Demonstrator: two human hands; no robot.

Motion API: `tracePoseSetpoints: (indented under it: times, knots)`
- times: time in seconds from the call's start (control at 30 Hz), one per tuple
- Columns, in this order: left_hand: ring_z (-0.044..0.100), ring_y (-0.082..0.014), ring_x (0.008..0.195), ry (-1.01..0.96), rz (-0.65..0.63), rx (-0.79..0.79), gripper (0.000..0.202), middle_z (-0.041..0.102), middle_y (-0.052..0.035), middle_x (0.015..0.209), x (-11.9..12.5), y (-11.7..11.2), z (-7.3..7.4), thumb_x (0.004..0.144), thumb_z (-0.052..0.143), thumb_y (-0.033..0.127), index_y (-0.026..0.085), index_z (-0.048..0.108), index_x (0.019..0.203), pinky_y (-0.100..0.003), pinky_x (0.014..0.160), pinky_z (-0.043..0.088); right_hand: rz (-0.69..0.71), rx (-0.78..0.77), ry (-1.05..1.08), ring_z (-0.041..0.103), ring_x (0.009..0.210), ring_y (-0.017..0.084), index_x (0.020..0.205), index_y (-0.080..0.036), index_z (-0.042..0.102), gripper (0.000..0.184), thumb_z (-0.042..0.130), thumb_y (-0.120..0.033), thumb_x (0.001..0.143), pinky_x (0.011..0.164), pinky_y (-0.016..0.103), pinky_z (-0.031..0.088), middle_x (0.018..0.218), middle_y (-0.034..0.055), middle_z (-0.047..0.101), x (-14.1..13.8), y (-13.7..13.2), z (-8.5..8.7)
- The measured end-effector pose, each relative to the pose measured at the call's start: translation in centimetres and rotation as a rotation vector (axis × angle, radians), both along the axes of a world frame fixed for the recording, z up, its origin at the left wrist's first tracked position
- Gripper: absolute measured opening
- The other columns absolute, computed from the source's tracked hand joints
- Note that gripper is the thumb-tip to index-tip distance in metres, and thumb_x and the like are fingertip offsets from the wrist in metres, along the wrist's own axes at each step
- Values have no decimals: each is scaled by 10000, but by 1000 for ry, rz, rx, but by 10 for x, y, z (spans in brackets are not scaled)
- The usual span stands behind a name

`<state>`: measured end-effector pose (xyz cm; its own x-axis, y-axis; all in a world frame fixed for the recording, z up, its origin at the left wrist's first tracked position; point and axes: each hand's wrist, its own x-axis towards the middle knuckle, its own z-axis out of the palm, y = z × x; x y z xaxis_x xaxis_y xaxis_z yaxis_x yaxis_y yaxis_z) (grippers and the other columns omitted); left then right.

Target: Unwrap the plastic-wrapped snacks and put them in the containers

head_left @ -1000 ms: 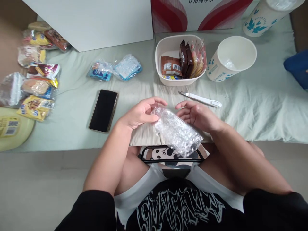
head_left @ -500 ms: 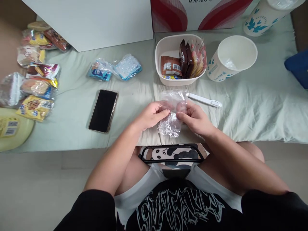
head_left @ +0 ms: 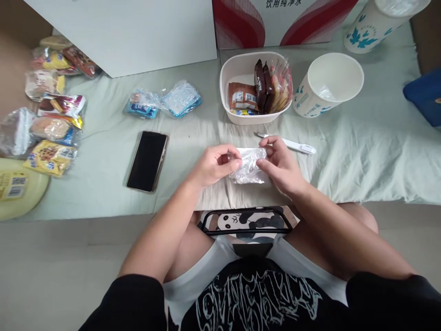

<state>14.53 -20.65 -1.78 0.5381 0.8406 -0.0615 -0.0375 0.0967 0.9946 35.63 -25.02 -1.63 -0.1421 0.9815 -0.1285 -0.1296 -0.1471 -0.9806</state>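
Two opposite ends of the crumpled clear plastic [head_left: 248, 169] are pinched by the left hand [head_left: 215, 166] and right hand [head_left: 285, 169]; it sits between them, shorter and more compact than a moment ago.

left hand [head_left: 217, 164] and right hand [head_left: 284, 168] are partly hiding clear wrap [head_left: 249, 173] | yellow container [head_left: 22, 191] is crossing left edge | blue object [head_left: 425, 99] is crossing right edge | rear cup [head_left: 367, 34] is crossing top edge

the clear plastic wrap [head_left: 248, 171], spread taller half a second ago, is now gathered shorter; the white knife's [head_left: 300, 147] tip, then covered, shows
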Motion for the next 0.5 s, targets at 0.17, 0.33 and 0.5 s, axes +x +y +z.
tracePoseSetpoints:
  times: [0.17,0.33,0.5]
  knots:
    - [599,-52,679,-100,117,-10,392,611,23,1012,2,-1,-5,737,823,246,246,551,1019,-197,611,492,60,-73,-74,590,717,160,958,-231,615,442,879,-496,723,673,331,509,822,2,649,-5,2,1]
    - [697,-113,809,-134,176,-16,461,638,-2,1058,-3,5,-10,780,784,318,255,505,1142,-294,809,581,-238,110,-295,515,664,141,739,-223,561,330,780,-464,793,639,313,436,714,-12,567,12,3,6]
    - [654,-107,725,-136,158,-30,353,620,9,942,-5,4,-5,802,735,328,223,526,1067,-319,769,579,-532,275,-807,522,657,148,778,-222,578,157,705,-295,835,628,322,406,706,7,613,56,31,51]
